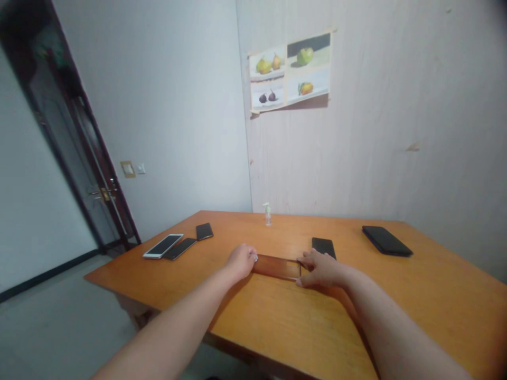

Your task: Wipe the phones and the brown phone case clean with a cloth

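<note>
On the wooden table (257, 311) lies a flat brown piece (271, 266), long and glossy, like a phone cover; a thin dark edge frames its right end. My left hand (241, 262) is closed at its left end, with a small crumpled white wad, perhaps tissue, between the fingers. Thumb and fingers of my right hand (319, 268) grip the opposite edges of the framed right end. Just behind the right hand is a black phone (324, 247), partly covered by the fingers.
A white tablet (163, 246), a dark phone (180, 248) and another dark flat device (204, 231) lie at the left. A clear pump bottle (268, 216) stands near the back edge. A black flat case (387, 241) lies at the right. Walls rise behind the table.
</note>
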`<state>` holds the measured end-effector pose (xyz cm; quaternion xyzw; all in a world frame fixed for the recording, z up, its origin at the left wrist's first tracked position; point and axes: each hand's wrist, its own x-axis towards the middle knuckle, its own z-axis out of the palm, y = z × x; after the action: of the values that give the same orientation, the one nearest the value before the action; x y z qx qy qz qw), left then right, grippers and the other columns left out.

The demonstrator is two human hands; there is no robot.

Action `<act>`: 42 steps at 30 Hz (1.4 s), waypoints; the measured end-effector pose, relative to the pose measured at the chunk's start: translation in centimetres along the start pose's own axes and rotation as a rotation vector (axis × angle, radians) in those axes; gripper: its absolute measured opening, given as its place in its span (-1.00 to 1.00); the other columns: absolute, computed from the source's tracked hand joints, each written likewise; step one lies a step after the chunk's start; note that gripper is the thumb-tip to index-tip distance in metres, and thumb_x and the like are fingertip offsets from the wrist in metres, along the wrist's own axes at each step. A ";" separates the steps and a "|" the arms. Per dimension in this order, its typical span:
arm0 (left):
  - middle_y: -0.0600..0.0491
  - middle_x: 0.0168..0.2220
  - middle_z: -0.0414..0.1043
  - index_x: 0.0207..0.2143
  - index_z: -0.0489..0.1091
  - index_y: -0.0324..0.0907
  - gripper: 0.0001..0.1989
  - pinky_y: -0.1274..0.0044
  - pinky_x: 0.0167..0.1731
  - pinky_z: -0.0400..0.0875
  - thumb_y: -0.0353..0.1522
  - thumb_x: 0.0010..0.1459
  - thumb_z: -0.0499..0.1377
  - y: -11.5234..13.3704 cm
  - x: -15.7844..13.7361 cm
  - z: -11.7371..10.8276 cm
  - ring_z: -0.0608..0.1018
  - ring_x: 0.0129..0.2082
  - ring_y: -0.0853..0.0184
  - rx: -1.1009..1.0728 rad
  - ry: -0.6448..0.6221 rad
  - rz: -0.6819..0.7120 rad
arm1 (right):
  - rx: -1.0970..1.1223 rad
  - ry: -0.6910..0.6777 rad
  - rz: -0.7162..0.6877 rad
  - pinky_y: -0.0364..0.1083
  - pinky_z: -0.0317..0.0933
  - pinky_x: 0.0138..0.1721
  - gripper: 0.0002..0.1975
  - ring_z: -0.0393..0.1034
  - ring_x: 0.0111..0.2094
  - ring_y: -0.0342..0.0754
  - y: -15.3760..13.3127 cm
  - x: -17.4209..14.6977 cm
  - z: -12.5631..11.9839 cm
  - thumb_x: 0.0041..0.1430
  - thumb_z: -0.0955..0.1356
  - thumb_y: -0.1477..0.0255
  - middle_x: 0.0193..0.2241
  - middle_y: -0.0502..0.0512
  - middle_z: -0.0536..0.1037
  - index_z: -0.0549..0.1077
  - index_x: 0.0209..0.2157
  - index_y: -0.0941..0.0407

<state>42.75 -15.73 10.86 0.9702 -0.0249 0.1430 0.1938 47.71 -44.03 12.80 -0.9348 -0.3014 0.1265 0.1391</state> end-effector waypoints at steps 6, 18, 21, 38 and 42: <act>0.01 -0.29 0.46 -0.33 0.50 -0.17 -0.83 0.52 -0.19 0.30 -0.43 0.17 0.10 -0.2 -4.1 -0.4 0.49 -0.23 0.29 -0.025 0.026 0.090 | 0.003 -0.009 -0.013 0.38 -0.28 0.24 -0.32 -0.13 0.32 0.44 -0.4 -0.3 -0.4 -0.10 0.40 -0.06 0.12 0.26 0.38 0.51 0.04 -0.02; -0.02 -0.39 0.44 -0.48 0.49 -0.20 -0.85 0.50 -0.23 0.29 -0.51 0.05 0.14 1.2 1.0 0.5 0.48 -0.28 0.26 -0.093 -0.060 0.075 | 0.012 -0.009 0.012 0.34 -0.30 0.26 -0.28 -0.12 0.32 0.40 -0.8 -0.5 -0.5 -0.14 0.42 -0.06 0.14 0.29 0.36 0.50 0.05 0.01; -0.03 -0.38 0.46 -0.51 0.48 -0.21 -0.87 0.48 -0.21 0.29 -0.51 0.01 0.16 1.9 2.6 1.3 0.49 -0.26 0.24 -0.203 -0.048 0.040 | 0.022 -0.002 0.023 0.34 -0.30 0.26 -0.29 -0.13 0.33 0.39 -1.0 -0.7 -0.5 -0.13 0.43 -0.04 0.15 0.27 0.36 0.50 0.05 0.00; 0.04 -0.39 0.47 -0.31 0.36 -0.25 -0.81 0.61 -0.45 0.26 -0.41 -0.06 0.19 3.3 2.0 0.9 0.42 -0.50 0.49 -1.324 -0.167 -0.114 | 0.049 0.024 0.043 0.28 -0.31 0.29 -0.04 -0.21 0.36 0.34 -1.0 -1.4 -0.3 -0.13 0.44 -0.06 0.32 0.35 0.11 0.26 0.26 0.10; 0.04 -0.39 0.48 -0.33 0.37 -0.25 -0.82 0.62 -0.46 0.22 -0.43 -0.04 0.24 3.5 1.9 0.3 0.40 -0.51 0.50 -1.436 -0.212 -0.144 | 0.113 0.136 0.056 0.28 -0.15 0.26 -0.09 -0.05 0.32 0.36 -1.1 -1.7 -0.8 -0.08 0.42 -0.09 0.24 0.34 0.27 0.30 0.23 0.11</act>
<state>44.25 -19.08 12.48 0.6116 -0.0675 -0.0163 0.7881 46.06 -44.38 14.19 -0.9398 -0.2576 0.0836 0.2082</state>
